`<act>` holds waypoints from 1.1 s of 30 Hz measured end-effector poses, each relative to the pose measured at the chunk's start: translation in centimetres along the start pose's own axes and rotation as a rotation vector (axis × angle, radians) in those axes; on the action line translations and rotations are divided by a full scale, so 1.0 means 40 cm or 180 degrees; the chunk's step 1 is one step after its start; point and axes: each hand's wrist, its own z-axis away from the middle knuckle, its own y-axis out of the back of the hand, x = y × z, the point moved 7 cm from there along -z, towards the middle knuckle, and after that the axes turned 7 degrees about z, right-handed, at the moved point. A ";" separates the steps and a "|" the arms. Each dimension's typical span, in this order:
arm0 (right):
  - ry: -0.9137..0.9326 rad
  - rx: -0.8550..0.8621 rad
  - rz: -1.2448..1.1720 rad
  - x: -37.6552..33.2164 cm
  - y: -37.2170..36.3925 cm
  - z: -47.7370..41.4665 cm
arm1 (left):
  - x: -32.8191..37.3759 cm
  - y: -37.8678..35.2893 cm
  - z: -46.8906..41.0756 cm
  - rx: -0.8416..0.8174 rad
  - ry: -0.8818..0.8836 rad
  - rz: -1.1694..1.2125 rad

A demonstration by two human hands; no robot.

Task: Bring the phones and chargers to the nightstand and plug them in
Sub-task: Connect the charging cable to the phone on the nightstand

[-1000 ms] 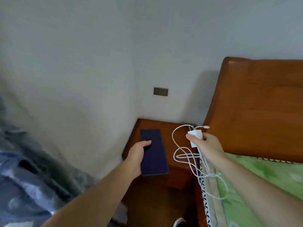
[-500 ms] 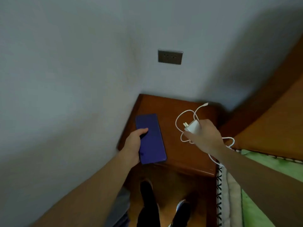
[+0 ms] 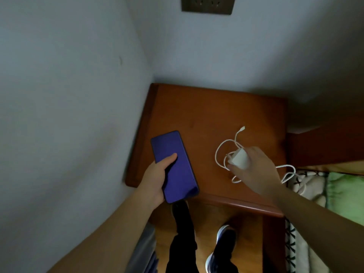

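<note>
A dark blue phone (image 3: 173,164) lies face up over the front left part of the wooden nightstand (image 3: 212,111), and my left hand (image 3: 155,178) holds it by its left edge with the thumb across the screen. My right hand (image 3: 254,170) grips a white charger block (image 3: 239,159) low over the nightstand's right side. Its white cable (image 3: 224,150) loops onto the wood, with the plug tip (image 3: 242,128) pointing towards the wall and more cable trailing right onto the bed edge. A grey wall socket (image 3: 207,4) is high on the wall behind.
The nightstand stands in a corner, with walls on its left and behind it. A wooden headboard (image 3: 325,144) and a bed with green bedding (image 3: 344,194) are at the right. My legs and shoes (image 3: 222,245) stand on the wooden floor in front.
The view has come closer and tilted down over the nightstand. Both hands have dropped lower, the phone towards the front left and the charger with its cable onto the right side.
</note>
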 end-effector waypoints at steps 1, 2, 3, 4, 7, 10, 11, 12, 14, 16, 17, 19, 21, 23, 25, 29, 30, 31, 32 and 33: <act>0.0012 -0.0087 0.0106 0.008 -0.019 -0.008 | -0.003 -0.011 -0.014 -0.0040 -0.0037 -0.0053; 0.0042 -0.0151 0.0282 0.015 -0.036 -0.015 | -0.009 -0.024 -0.028 -0.0070 -0.0048 -0.0113; 0.0077 -0.0179 0.0497 0.021 -0.047 -0.022 | -0.016 -0.039 -0.042 -0.0091 -0.0036 -0.0179; 0.0108 -0.0175 0.0703 0.028 -0.055 -0.029 | -0.025 -0.054 -0.056 -0.0104 -0.0020 -0.0250; 0.0155 -0.0102 0.1090 0.043 -0.069 -0.043 | -0.050 -0.092 -0.097 -0.0081 0.0011 -0.0443; 0.0151 -0.0053 0.1338 0.050 -0.086 -0.048 | -0.062 -0.118 -0.133 -0.0013 0.0005 -0.0420; 0.0134 -0.0059 0.1394 0.051 -0.092 -0.051 | -0.065 -0.124 -0.144 -0.0008 0.0013 -0.0396; 0.0132 -0.0076 0.1424 0.050 -0.096 -0.054 | -0.066 -0.127 -0.153 -0.0002 0.0021 -0.0388; 0.0256 -0.0098 0.1470 0.039 -0.105 -0.060 | -0.065 -0.125 -0.167 0.0023 0.0011 -0.0423; 0.0519 -0.0082 0.1572 0.016 -0.118 -0.060 | -0.062 -0.119 -0.177 0.0028 -0.0018 -0.0451; 0.0661 -0.0048 0.1602 0.000 -0.125 -0.059 | -0.059 -0.114 -0.182 0.0040 -0.0022 -0.0448; 0.0913 0.0041 0.1593 -0.035 -0.135 -0.056 | -0.050 -0.099 -0.189 0.0061 -0.0027 -0.0392; 0.1078 0.0057 0.1628 -0.069 -0.152 -0.054 | -0.038 -0.084 -0.193 0.0059 -0.0031 -0.0339; 0.1129 0.0005 0.1711 -0.092 -0.174 -0.052 | -0.027 -0.070 -0.195 0.0056 -0.0042 -0.0342; 0.1023 -0.0097 0.1802 -0.098 -0.196 -0.054 | -0.018 -0.059 -0.198 0.0042 -0.0050 -0.0347; 0.0833 -0.0261 0.1862 -0.096 -0.219 -0.056 | -0.012 -0.041 -0.202 0.0043 -0.0021 -0.0314; 0.0821 -0.0263 0.1824 -0.096 -0.218 -0.057 | -0.012 -0.039 -0.203 0.0033 -0.0005 -0.0310; 0.0806 -0.0245 0.1744 -0.096 -0.214 -0.057 | -0.012 -0.038 -0.204 0.0023 0.0014 -0.0304; 0.0791 -0.0197 0.1641 -0.095 -0.206 -0.056 | -0.012 -0.037 -0.205 0.0018 0.0027 -0.0299; 0.0787 -0.0098 0.1550 -0.095 -0.195 -0.056 | -0.012 -0.036 -0.207 0.0013 0.0030 -0.0302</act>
